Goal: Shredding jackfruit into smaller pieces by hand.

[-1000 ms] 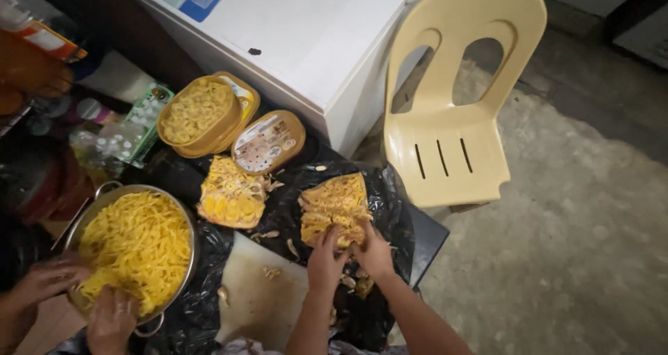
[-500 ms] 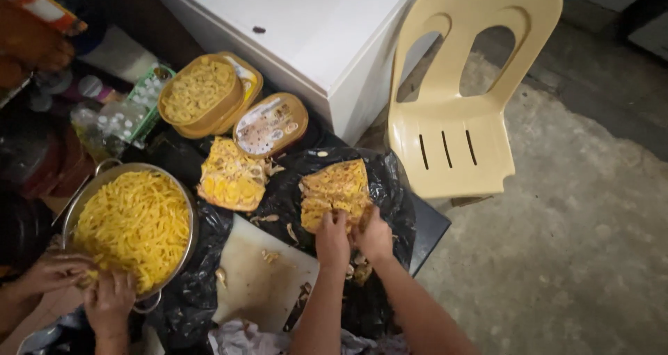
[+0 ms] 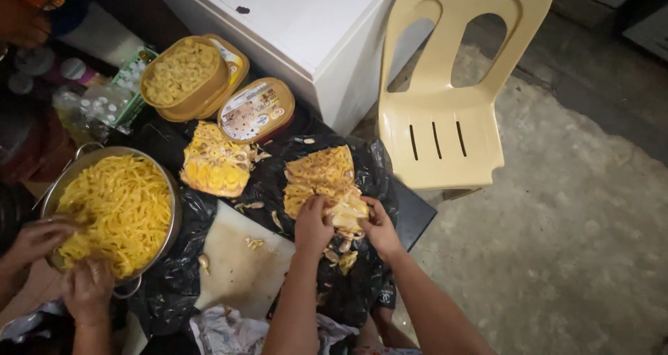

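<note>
Both hands gripped one jackfruit wedge [image 3: 323, 181] lying on black plastic sheeting [image 3: 362, 271]: the left hand [image 3: 311, 226] clenched on its flesh, the right hand [image 3: 381, 230] pinching the near edge. Judged best practice: brace with one hand and pull pods free cleanly, clear of the co-worker's steel bowl [image 3: 111, 209].

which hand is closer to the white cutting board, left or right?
Left. The left hand grips the jackfruit piece right beside the cutting board and its upper right corner. The right hand is on the far side of the fruit, farther from it.
</note>
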